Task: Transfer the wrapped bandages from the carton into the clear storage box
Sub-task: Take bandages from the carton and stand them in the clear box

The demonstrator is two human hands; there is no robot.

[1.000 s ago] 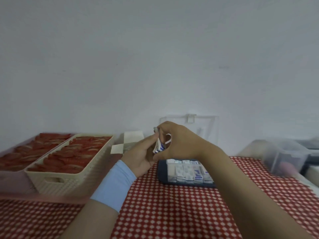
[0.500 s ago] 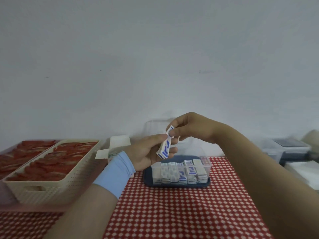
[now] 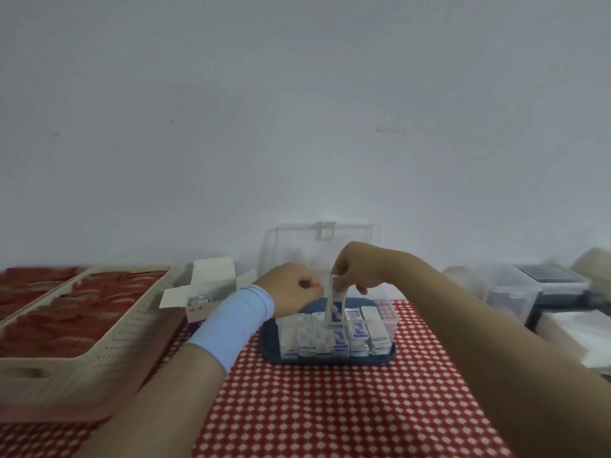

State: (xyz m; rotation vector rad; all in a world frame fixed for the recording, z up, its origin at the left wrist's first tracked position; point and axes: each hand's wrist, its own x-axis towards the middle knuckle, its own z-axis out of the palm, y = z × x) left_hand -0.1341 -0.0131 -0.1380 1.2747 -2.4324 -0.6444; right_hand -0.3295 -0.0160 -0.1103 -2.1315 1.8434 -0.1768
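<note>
The checked tablecloth [image 3: 330, 408] covers the work surface beneath both hands. To the left of the left hand [image 3: 292, 289] sits one cream perforated basket [image 3: 109, 345] holding red items; part of a second tray of red items shows beyond it. To the right of the right hand [image 3: 358, 271] stand grey lidded containers [image 3: 529, 292], blurred; their count cannot be determined.

Directly below the right hand is one clear storage box [image 3: 385, 309], lid [image 3: 322, 241] raised behind the hands, resting on one dark blue tray [image 3: 330, 358]. The box holds roughly six upright rows of wrapped bandages; an exact count per row is not readable.

Just left of the left hand is one open carton [image 3: 205, 302], flaps up, with wrapped items visible inside.

The right hand pinches one bandage bundle [image 3: 335, 307] at its top end, fingertips closed on it. The bundle hangs upright, its lower end entering the box between the middle rows. The left hand is curled into a loose fist at the box's left rim; whether it holds anything cannot be told.

Risks, as judged from this position:
- The bundle may snag on neighbouring rows and buckle, because the gap appears narrow.
- Releasing early may let it tip across the rows instead of seating upright.
- Downward pressure may shift the box on the tray.
- The left forearm lies close to the carton and may knock it.
</note>
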